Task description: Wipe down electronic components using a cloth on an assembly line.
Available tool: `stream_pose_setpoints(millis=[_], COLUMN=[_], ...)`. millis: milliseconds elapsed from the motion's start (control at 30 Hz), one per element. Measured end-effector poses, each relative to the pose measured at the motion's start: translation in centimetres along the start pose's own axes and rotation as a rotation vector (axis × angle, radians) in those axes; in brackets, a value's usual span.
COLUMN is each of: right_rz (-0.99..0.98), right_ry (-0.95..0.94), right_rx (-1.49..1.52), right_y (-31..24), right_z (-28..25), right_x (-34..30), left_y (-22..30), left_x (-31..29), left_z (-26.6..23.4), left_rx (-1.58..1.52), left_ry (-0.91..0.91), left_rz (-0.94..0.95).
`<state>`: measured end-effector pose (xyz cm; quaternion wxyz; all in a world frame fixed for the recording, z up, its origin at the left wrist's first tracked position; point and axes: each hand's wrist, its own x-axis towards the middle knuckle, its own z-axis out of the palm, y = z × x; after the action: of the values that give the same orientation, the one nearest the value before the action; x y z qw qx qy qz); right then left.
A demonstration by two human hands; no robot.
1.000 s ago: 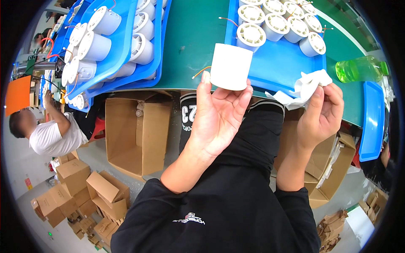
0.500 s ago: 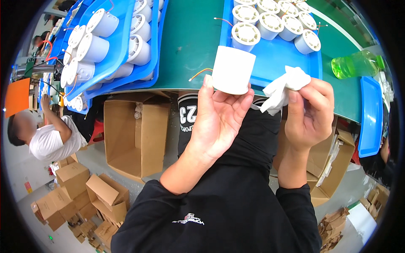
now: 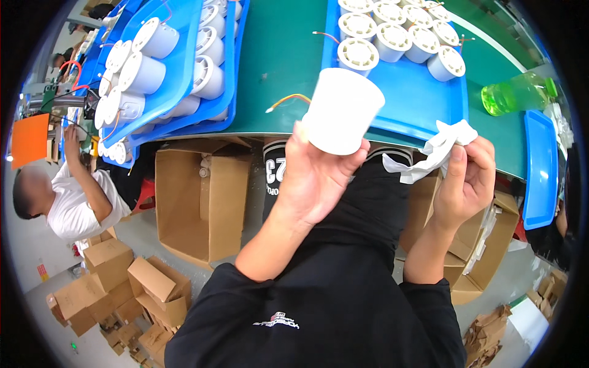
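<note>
A white cylindrical housing (image 3: pixel 345 111) with a thin coloured wire at its left side is held up by my left hand (image 3: pixel 316 178), whose fingers and thumb grip it from below. It leans a little to the right. My right hand (image 3: pixel 464 184) pinches a crumpled white cloth (image 3: pixel 438 150) between thumb and fingers, to the right of the housing and apart from it. Past the housing lies a blue tray (image 3: pixel 408 107) with several similar white housings (image 3: pixel 392 42) standing in it, their slotted round faces up.
Stacked blue trays (image 3: pixel 230 98) with more housings stand at the left of the green table (image 3: pixel 270 67). A bottle of green liquid (image 3: pixel 515 95) and another blue tray (image 3: pixel 540 172) are at the right. Below is an open cardboard box (image 3: pixel 202 208). A co-worker (image 3: pixel 86 196) sits at far left.
The housing has tipped to the right in my left hand and come slightly nearer the camera. My right hand has moved right with the cloth, which hangs more spread out.
</note>
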<state>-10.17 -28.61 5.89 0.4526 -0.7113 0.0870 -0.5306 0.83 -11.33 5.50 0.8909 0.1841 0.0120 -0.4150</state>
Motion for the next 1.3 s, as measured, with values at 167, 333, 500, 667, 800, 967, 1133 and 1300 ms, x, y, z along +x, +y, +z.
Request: stream_pose_setpoints(millis=[167, 333, 500, 667, 800, 967, 1133, 1300], right_rz=[0.058, 0.094, 0.131, 0.157, 0.179, 0.181, 0.206, 0.2], right_ry=[0.035, 0.061, 0.065, 0.075, 0.079, 0.072, 0.069, 0.088], right_rx=[-0.011, -0.001, 0.007, 0.01, 0.0, 0.009, 0.012, 0.017], right_y=[0.2, 0.3, 0.4, 0.4, 0.5, 0.6, 0.5, 0.4], right_z=[-1.7, -2.8, -3.6, -4.1, -4.2, -3.9, -3.7, -3.3], right_x=[-0.3, -0.7, -0.8, -0.9, -1.0, -1.1, -0.9, -0.2], left_y=[0.8, 3.1, 3.8, 3.6, 3.8, 4.1, 4.8, 6.0], left_x=[0.1, 0.4, 0.5, 0.6, 0.9, 1.0, 1.0, 2.8], left_z=[1.4, 1.7, 2.3, 2.6, 2.6, 2.4, 2.5, 3.0], left_rx=[0.934, 1.871, 1.793, 1.744, 1.701, 1.701, 1.723, 1.771], left_ry=[-0.088, -0.456, -0.786, -0.894, -0.947, -0.975, -0.978, -1.025], left_rz=[0.583, 1.281, 1.534, 1.679, 1.725, 1.764, 1.68, 1.76])
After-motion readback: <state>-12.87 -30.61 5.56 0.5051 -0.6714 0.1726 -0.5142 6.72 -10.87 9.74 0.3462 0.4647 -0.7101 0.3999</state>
